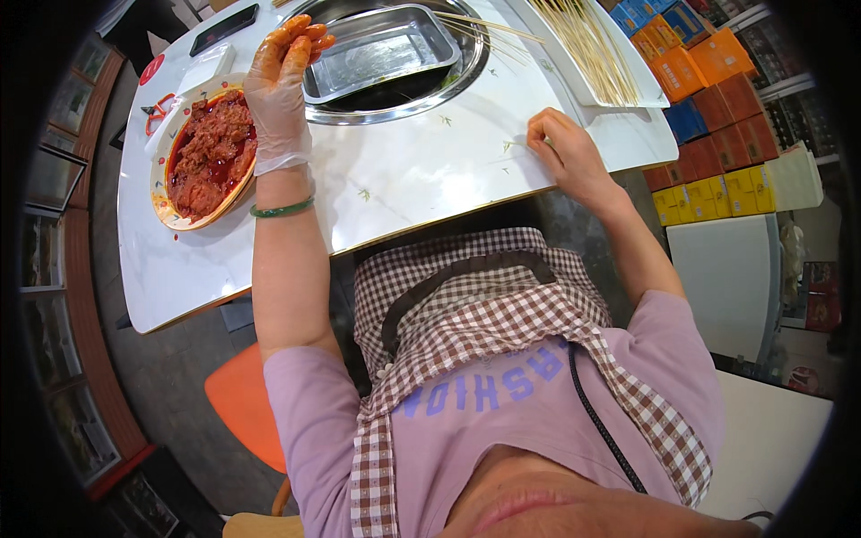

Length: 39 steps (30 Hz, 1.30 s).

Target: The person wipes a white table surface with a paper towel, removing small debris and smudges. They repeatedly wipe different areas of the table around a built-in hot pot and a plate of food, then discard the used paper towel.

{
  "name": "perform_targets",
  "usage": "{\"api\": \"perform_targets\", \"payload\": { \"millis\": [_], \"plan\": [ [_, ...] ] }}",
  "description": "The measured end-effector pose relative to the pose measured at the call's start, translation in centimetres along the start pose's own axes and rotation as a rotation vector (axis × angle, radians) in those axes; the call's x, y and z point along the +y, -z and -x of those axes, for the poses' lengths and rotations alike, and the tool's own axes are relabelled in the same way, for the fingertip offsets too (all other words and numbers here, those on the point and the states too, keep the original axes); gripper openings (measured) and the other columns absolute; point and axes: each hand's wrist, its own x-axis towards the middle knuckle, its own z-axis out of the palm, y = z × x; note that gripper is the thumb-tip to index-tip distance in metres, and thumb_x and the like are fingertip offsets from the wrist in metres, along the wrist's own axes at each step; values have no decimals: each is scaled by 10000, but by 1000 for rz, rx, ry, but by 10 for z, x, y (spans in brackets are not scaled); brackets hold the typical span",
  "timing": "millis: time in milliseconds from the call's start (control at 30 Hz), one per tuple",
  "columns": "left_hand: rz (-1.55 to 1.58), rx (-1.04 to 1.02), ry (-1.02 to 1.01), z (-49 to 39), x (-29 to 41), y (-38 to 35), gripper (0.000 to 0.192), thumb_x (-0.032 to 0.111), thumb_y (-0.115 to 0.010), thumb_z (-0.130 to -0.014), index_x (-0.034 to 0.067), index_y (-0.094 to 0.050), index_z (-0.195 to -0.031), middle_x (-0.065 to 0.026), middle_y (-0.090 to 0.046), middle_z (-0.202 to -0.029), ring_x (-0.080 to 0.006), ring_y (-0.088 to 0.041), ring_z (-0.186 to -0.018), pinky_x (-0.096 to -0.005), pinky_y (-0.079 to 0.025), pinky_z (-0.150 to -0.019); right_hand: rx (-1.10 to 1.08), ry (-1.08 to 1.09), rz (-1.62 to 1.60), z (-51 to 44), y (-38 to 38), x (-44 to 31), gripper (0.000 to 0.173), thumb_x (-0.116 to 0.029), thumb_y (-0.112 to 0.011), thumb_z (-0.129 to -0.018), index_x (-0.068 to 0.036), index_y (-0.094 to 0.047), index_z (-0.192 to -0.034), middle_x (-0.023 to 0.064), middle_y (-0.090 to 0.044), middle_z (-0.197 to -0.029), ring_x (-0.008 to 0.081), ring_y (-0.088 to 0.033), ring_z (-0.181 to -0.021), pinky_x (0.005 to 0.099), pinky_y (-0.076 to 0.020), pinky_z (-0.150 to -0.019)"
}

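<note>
My left hand wears a clear plastic glove smeared with orange-red sauce on the fingers. It is raised between a plate and a metal tray, fingers bent and slightly apart, with nothing visible in them. Red marinated meat pieces sit in dark red oil on the oval patterned plate, left of that hand. The rectangular metal tray rests over a round steel-rimmed recess in the table. My bare right hand is curled near the table's front edge, beside a small green scrap. Its inner side is hidden.
A white tray of bamboo skewers stands at the right of the white table. Several skewers lean on the metal tray. Red-handled scissors and a phone lie at left. Stacked boxes stand beyond the table; an orange chair is at left.
</note>
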Motion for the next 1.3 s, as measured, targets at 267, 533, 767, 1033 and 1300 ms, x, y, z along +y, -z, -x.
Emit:
{"api": "perform_targets", "payload": {
  "millis": [267, 533, 767, 1033, 1300],
  "plan": [
    [-72, 2, 28, 3, -5, 2, 256, 81, -613, -988, -25, -644, -1219, -166, -714, -1082, -247, -718, -969, -307, -568, -888, 135, -134, -876, -62, -32, -33, 104, -101, -638, -955, -11, -644, -1007, 29, -658, -835, 67, -588, -803, 228, -492, -752],
    [-73, -6, 56, 5, -2, 0, 257, 76, -593, -998, -39, -633, -1225, -172, -708, -1094, -255, -715, -980, -302, -566, -898, -74, -3, 61, -68, -66, -22, 134, -140, -635, -909, -44, -654, -1001, 171, -648, -964, 360, -623, -924, 428, -507, -795],
    [-76, -16, 49, 5, 1, -1, 259, 71, -599, -993, -46, -633, -1221, -176, -706, -1095, -251, -715, -977, -306, -572, -897, -159, 47, 225, -74, -75, -19, 69, -9, -572, -849, -3, -588, -916, 177, -615, -920, 347, -605, -882, 414, -495, -774],
    [-85, -23, 36, -2, -8, 17, 282, 142, -608, -997, -15, -652, -1227, -189, -701, -1145, -278, -709, -1030, -345, -574, -933, -36, -88, -6, -36, -8, -6, 98, -3, -614, -866, 17, -613, -962, 167, -643, -888, 312, -635, -804, 359, -505, -728],
    [-128, -42, 33, -3, -17, 31, 282, 140, -591, -1007, -32, -652, -1221, -196, -700, -1139, -280, -709, -1029, -343, -573, -932, -33, 39, 140, -6, -36, 0, 69, -71, -653, -870, -10, -624, -882, 162, -640, -879, 350, -643, -812, 413, -519, -724]
  ]
}}
